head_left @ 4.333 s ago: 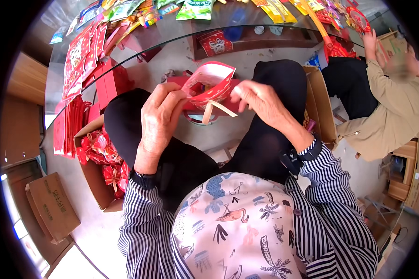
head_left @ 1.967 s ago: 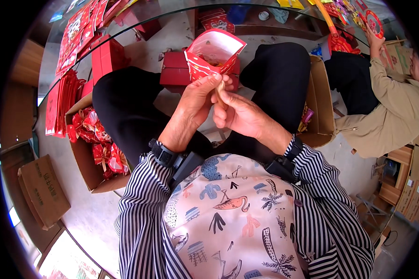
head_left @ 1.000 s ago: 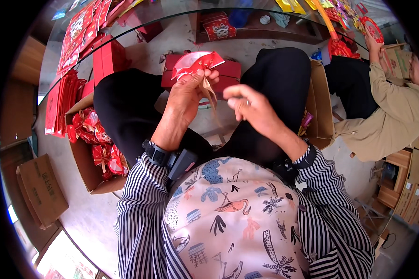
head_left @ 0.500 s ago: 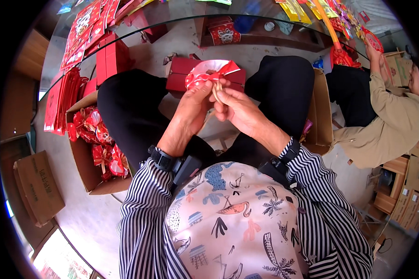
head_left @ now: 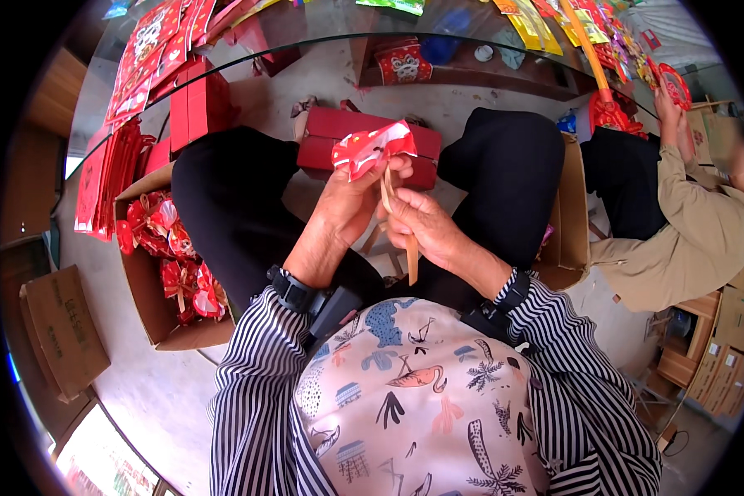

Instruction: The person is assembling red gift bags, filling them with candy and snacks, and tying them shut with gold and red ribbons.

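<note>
My left hand (head_left: 345, 201) is closed on the gathered neck of a small red-and-white printed bag (head_left: 374, 149), whose flared top spreads above the fingers. A tan ribbon (head_left: 387, 187) runs from the bag's neck down to my right hand (head_left: 422, 221), which pinches it. Loose ribbon ends hang below both hands. Whether the ribbon is knotted at the neck, I cannot tell. Left of my knee, an open cardboard box (head_left: 140, 289) contains several red bags (head_left: 179, 281) tied with similar ribbon.
A red box (head_left: 318, 140) lies on the floor beyond my hands. Ahead is a glass table (head_left: 322, 25) with red packets (head_left: 153, 50) on it. Another open box (head_left: 574, 207) stands by my right knee. At the right, a person in a tan jacket (head_left: 686, 215) holds something red.
My right hand has moved down, drawing the ribbon out so that a longer end hangs below it. The bag has tilted in my left hand, which stays near the same place.
</note>
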A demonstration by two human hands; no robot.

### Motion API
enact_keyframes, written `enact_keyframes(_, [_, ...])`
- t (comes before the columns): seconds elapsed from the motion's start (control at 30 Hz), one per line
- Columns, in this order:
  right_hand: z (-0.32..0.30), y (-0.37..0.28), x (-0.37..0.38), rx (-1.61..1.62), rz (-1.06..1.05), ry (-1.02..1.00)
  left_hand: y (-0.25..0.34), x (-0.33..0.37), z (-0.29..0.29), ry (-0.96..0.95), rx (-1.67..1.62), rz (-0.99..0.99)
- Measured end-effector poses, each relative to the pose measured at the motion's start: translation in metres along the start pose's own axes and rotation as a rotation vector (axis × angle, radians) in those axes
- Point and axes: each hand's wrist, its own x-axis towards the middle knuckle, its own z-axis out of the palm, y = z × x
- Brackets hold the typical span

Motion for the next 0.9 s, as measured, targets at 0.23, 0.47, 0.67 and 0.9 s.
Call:
enact_keyframes(0.23, [-0.011,0.001,-0.013,-0.248,-0.001,-0.122,-0.006,0.003,-0.002,0.053,0.008,-0.008])
enact_keyframes(0.47, [-0.012,-0.044,-0.02,-0.493,-0.049,-0.161,0.013,0.002,0.025,0.057,0.07,-0.038])
enact_keyframes(0.67, [-0.014,-0.064,0.004,-0.711,-0.197,-0.015,0.02,0.018,0.002,0.076,0.159,-0.034])
enact_keyframes(0.9, [-0.013,-0.076,0.022,-0.732,-0.262,-0.082,0.052,0.012,0.004,0.046,0.497,-0.024])
